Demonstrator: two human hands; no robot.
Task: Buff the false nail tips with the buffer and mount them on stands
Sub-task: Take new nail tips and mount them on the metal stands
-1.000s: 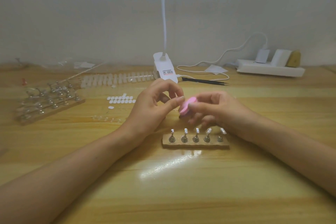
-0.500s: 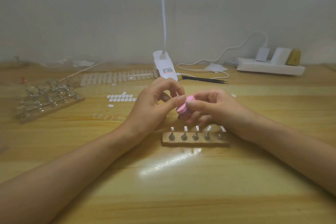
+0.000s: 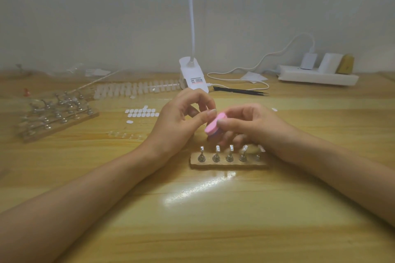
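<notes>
Beyond the right hand (image 3: 252,126) — black tweezers (image 3: 240,91), a white lamp base (image 3: 193,76); farther right, a power strip (image 3: 316,75) on the wooden surface (image 3: 213,220).

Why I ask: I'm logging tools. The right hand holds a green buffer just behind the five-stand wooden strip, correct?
Not green: the head view shows the buffer in the right hand is pink. It is held just behind the five-stand wooden strip.

The white lamp base (image 3: 193,74) carries a label (image 3: 197,80) with dark and red print, too blurred to read.
</notes>
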